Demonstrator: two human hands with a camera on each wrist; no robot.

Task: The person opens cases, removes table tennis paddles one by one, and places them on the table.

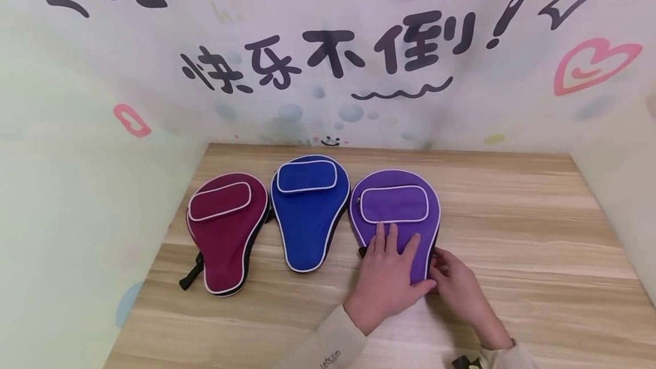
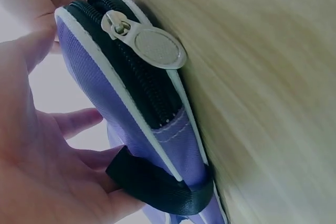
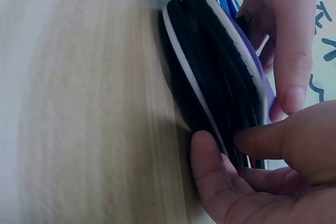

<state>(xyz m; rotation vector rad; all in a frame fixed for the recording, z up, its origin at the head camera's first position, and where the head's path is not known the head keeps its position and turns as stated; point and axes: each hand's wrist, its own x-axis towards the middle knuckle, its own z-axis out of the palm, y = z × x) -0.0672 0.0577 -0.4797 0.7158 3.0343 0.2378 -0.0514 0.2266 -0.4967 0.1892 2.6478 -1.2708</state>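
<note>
A purple table tennis bat case [image 1: 394, 178] with white piping and a front pocket lies on the table. My left hand [image 1: 386, 278] rests on its narrow part with the fingers spread, just below the pocket. At its right edge my right hand [image 1: 458, 286] pinches the rim of the side opening [image 3: 220, 66], thumb and fingertips on either side. The black zip is parted along that side, and a thin red strip shows within. The metal zip pull [image 2: 157, 48] hangs at the narrow end. A black strap loop [image 2: 163, 182] lies against the left fingers.
Left of the purple case lie a blue case [image 1: 307, 215] and a dark red case [image 1: 225, 244], the latter with a black strap [image 1: 191, 272] sticking out. The wooden table [image 1: 528, 215] meets a printed cloth backdrop [image 1: 318, 10] at its far edge.
</note>
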